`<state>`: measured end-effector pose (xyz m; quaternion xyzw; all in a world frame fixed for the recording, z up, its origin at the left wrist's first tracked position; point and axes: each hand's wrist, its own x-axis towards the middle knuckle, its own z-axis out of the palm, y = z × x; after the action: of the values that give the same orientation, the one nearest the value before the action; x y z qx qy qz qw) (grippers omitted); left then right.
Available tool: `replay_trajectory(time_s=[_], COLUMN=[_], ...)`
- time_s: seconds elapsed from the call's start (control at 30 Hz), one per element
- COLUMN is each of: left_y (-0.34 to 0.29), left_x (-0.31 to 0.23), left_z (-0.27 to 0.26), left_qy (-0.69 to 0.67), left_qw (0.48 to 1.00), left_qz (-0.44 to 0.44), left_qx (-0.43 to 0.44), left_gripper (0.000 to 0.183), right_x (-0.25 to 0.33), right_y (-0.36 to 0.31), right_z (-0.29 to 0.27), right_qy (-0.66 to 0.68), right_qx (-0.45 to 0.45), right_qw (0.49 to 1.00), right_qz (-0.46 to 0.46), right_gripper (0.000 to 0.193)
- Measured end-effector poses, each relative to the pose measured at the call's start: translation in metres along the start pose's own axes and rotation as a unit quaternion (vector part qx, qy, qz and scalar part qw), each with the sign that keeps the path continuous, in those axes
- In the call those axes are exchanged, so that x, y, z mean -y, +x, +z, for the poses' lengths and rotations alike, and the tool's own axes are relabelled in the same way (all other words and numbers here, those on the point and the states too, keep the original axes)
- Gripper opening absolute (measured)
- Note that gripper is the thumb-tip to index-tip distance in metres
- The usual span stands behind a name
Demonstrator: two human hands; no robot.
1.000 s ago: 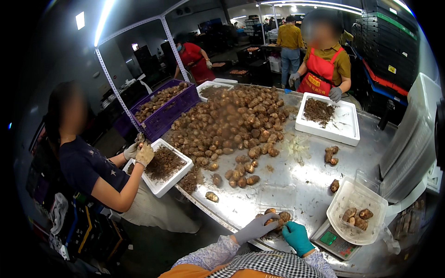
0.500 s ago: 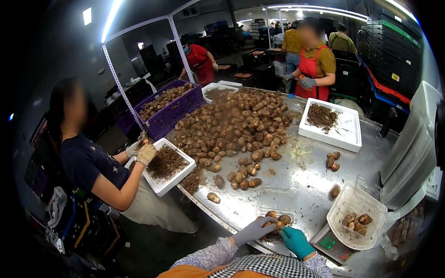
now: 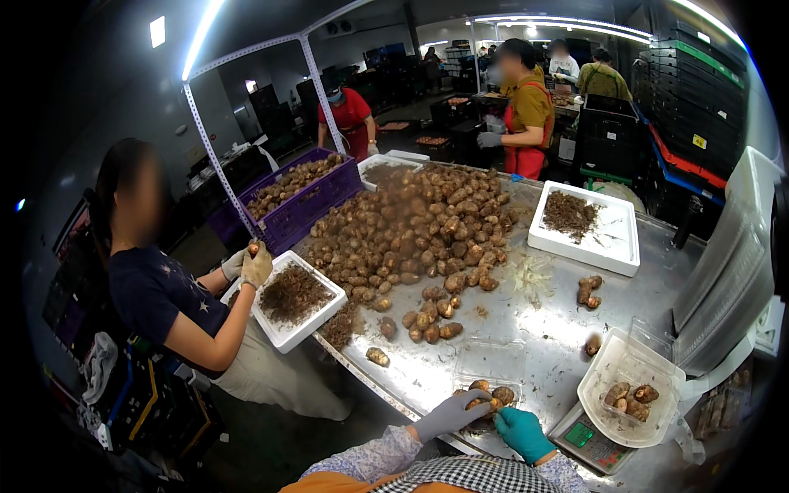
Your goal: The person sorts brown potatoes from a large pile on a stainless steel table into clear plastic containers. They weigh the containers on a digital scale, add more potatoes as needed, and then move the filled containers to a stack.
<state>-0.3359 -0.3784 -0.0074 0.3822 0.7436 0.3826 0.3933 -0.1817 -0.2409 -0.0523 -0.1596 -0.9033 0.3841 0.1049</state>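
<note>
My left hand [image 3: 449,416], in a grey glove, curls over brown taros [image 3: 479,384] at the table's near edge. My right hand [image 3: 524,434], in a teal glove, closes on the right side of the same small group, its fingertips partly hidden. These taros lie in a clear plastic box [image 3: 491,359], whose open lid lies flat behind them. To the right, a white basin [image 3: 593,393] with several taros in a clear box stands on a digital scale [image 3: 582,437] with a lit green display.
A big heap of taros [image 3: 411,222] covers the metal table's middle. White trays [image 3: 585,253] hold brown scraps; a purple crate [image 3: 308,212] stands far left. Stacked clear boxes [image 3: 723,271] rise at right. A gloved person [image 3: 177,283] works at left; others stand behind.
My hands stay over the same taros, shifting only slightly. The far person in the red apron has turned to the left, and the person in the red shirt has shifted a little.
</note>
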Motion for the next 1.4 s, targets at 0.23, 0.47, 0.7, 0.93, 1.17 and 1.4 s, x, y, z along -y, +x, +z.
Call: replay_trajectory(time_s=[0.23,0.47,0.7,0.93,1.17,1.4], left_y=[0.007,0.002,-0.005,0.003,0.000,0.002], left_x=[0.009,-0.003,-0.007,0.013,0.015,0.013], left_z=[0.003,0.003,0.006,0.007,0.009,0.009], left_qy=[0.014,0.025,0.009,-0.034,-0.010,-0.015], left_qw=[1.000,1.000,1.000,0.999,0.999,0.999], left_qz=[-0.022,-0.010,0.011,-0.016,-0.028,-0.035], left_qx=[0.007,-0.006,0.011,-0.006,-0.017,-0.002], left_gripper=[0.046,0.044,0.041,0.041,0.042,0.045], right_x=[0.000,-0.005,-0.018,-0.013,-0.010,-0.014], right_y=[0.003,0.003,0.002,0.002,0.003,0.002], right_z=[0.000,-0.001,0.004,0.005,0.001,0.002], right_qy=[0.006,0.024,0.065,0.008,-0.038,-0.024], right_qx=[-0.016,-0.014,-0.025,-0.018,0.015,-0.006], right_qw=[1.000,1.000,0.998,0.998,0.995,0.996], right_qz=[-0.013,-0.012,0.001,-0.059,-0.090,-0.091], right_gripper=[0.024,0.020,0.015,0.015,0.015,0.016])
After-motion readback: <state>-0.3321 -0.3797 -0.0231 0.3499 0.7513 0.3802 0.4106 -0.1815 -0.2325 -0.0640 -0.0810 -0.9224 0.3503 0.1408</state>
